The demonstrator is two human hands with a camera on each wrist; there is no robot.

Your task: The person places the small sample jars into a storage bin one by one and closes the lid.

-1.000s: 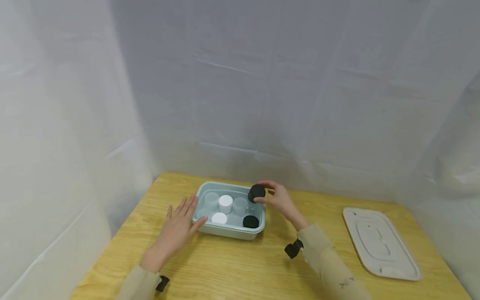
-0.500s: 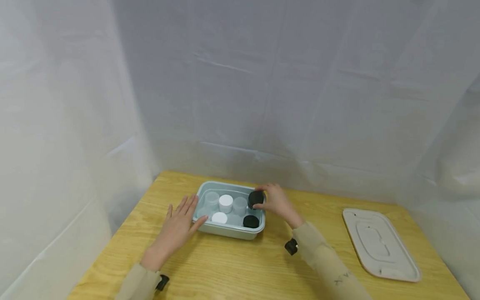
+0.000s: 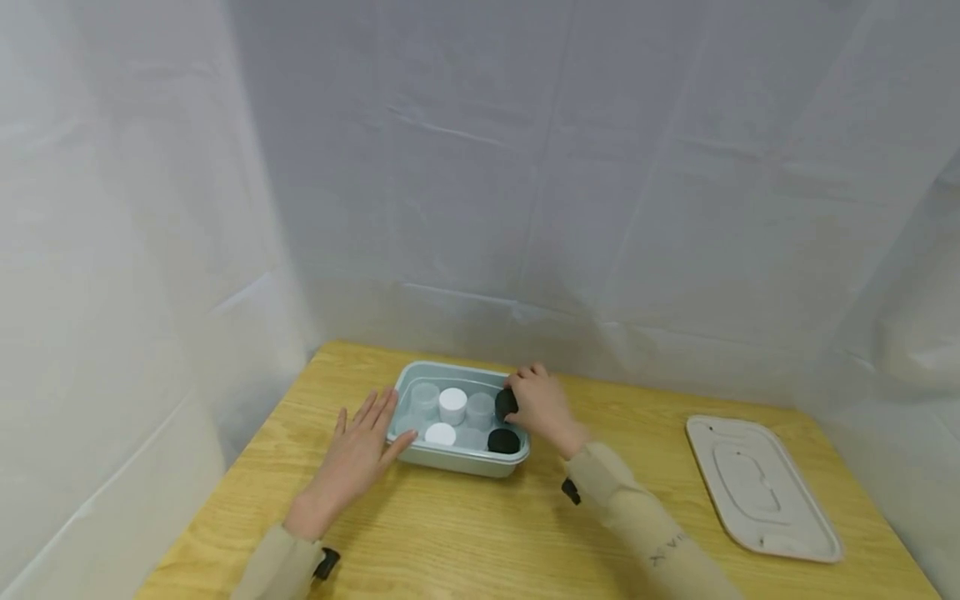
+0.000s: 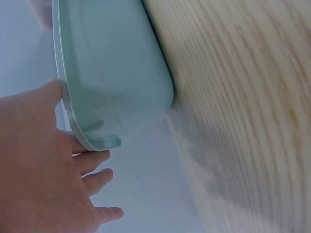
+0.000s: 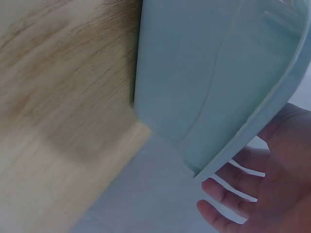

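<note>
the right hand (image 3: pixel 542 406) has lowered the round black-lidded jar (image 3: pixel 506 403) from above the pale green plastic tub's (image 3: pixel 457 461) rim into its upper-right corner.

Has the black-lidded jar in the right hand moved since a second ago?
Yes. The black-lidded jar has come down from above the green bin's far right rim into the bin, behind the other black jar. The right hand still grips it.

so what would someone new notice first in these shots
Probably the pale green bin at the middle of the wooden table, holding small white-capped, clear and black-capped jars. The right hand grips a black jar at the bin's far right corner, while the left hand rests flat against its left side. A beige lid lies apart at the right.
</note>
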